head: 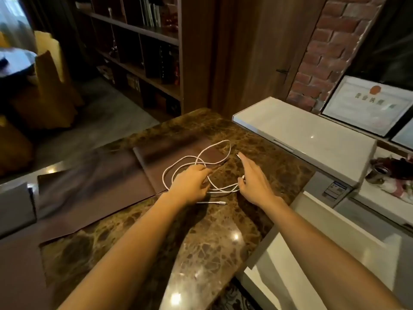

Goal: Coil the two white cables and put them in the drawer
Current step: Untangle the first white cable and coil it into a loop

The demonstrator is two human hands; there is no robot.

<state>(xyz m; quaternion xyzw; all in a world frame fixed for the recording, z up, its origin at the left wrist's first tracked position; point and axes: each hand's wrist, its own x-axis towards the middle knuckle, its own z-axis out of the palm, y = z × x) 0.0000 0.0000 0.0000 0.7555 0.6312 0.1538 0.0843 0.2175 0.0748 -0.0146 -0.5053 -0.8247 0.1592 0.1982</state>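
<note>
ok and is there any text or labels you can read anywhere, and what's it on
Framed certificate: heading of large characters under a red emblem, too blurred to read.
Sticker on the white unit: too small to read.
Book spines on the shelf: too blurred.
No text can be quoted.

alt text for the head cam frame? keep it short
Two bare hands reach onto a loose tangle of white cables on a brown marble counter. The left hand lies on the loops with fingers bent, grip unclear; the right hand is open beside them, thumb at the cable.
</note>
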